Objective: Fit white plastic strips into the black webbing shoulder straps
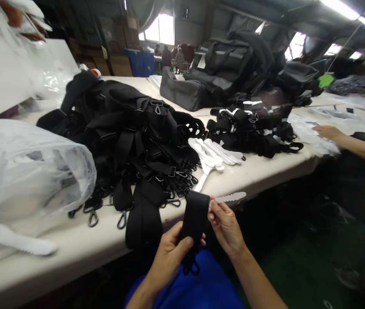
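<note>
My left hand (171, 251) is wrapped round a folded black webbing strap (196, 216), and metal or plastic clips dangle from the strap's lower end. At the strap's upper right edge, my right hand (226, 227) pinches a white notched strip (234, 197). The strip's toothed end sticks out to the right; whether it passes round the strap is hidden. Just beyond my hands, more white notched strips (213, 152) lie in a small heap. A large pile of black straps (118, 124) with snap hooks covers the table to the left of them.
Bundled black straps (256, 133) sit right of the white strips. Black bags (214, 73) are stacked behind. A clear plastic bag (34, 167) and a white wrapped piece (18, 240) lie at left. At right, a co-worker's hand (329, 133) touches plastic on the table (279, 169).
</note>
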